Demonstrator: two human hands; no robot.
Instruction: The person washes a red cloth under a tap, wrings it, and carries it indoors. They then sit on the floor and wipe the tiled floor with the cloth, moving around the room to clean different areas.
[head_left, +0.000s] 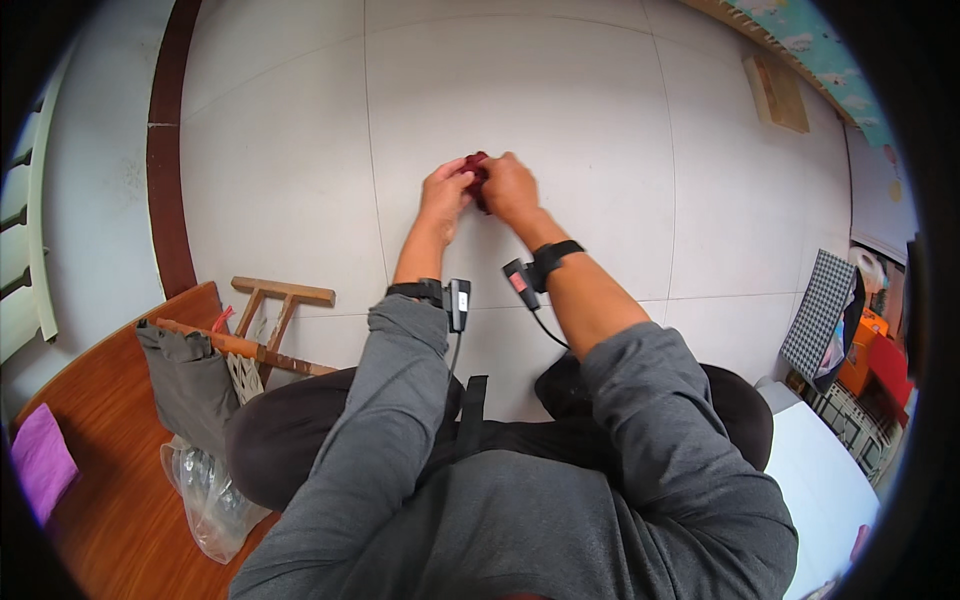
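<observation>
Both of my hands meet on a small dark red bundle, apparently cloth (481, 196), above the pale tiled floor (525, 90). My left hand (448, 191) grips its left side, thumb and fingertips pressed against it. From the right, my right hand (511, 187) holds the same bundle, its fingers curled and partly covering it. The lower end of the bundle shows between the two hands. Its full shape is hidden by my fingers. A black strap with a small cabled device sits around each forearm near the wrist.
A wooden stool frame (283, 289) lies left of my knee, near a brown wooden surface (120, 480) holding grey cloth (187, 375), a clear plastic bag (214, 502) and purple cloth (45, 461). At right are a wooden block (780, 94), a houndstooth box (819, 315) and a white surface (817, 472).
</observation>
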